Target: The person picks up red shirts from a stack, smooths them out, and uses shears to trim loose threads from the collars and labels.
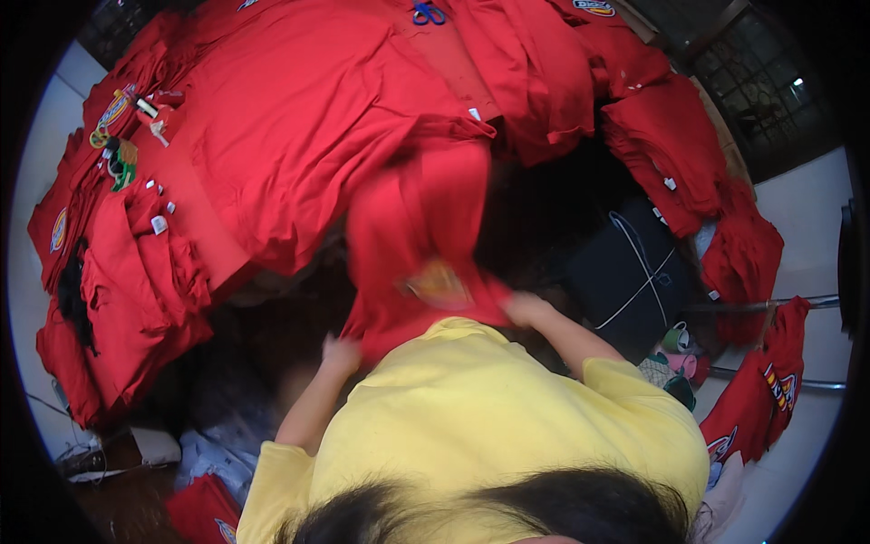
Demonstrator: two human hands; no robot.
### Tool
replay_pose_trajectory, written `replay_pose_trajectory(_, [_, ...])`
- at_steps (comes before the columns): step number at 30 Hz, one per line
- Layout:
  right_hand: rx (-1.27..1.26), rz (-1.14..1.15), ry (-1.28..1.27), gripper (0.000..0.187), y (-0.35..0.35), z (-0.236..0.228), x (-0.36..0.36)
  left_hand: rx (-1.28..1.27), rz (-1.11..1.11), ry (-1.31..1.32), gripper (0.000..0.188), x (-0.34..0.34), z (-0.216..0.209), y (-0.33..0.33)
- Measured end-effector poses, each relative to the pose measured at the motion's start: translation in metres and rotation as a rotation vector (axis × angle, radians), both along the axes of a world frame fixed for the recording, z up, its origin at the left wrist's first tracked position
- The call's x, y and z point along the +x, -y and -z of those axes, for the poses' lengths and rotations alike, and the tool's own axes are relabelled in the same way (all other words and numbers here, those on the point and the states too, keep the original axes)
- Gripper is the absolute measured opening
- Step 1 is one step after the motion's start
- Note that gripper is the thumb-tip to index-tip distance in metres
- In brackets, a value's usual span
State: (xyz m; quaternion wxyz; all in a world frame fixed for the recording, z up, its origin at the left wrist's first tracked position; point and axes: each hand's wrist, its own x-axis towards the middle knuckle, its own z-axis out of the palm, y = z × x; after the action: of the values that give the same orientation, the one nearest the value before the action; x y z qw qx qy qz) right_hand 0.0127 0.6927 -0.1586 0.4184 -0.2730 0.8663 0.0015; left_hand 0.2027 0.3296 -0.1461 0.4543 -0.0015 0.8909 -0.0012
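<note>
A red T-shirt (412, 213) with a printed emblem hangs stretched in front of my body, smeared by motion. Its far end meets the pile of red shirts (299, 109) on the table. My left hand (341, 352) is closed on the shirt's near left corner. At the near right corner my right hand (524, 309) is closed on the same cloth. The finer position of the fingers is blurred, and my yellow top hides part of the shirt's near edge.
Blue-handled scissors (428, 13) lie at the far edge. Tape rolls (120, 163) and small tools sit on the left pile. Folded red shirts (666, 150) are stacked to the right, above a dark box (621, 281) with a white cord. Clear plastic bags (217, 458) lie low on the left.
</note>
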Motion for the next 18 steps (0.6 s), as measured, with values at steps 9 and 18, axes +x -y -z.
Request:
replay_pose_trajectory(9, [-0.682,0.195,-0.025,0.053,0.068,-0.145,0.003,0.822,0.277,-0.738,0.022,-0.147,-0.158,-0.086])
replay_pose_trajectory(18, [-1.108,0.751,0.09,0.024,-0.022,-0.318,-0.052,0.703,0.094,-1.386,0.014,-0.41,-0.168,-0.101])
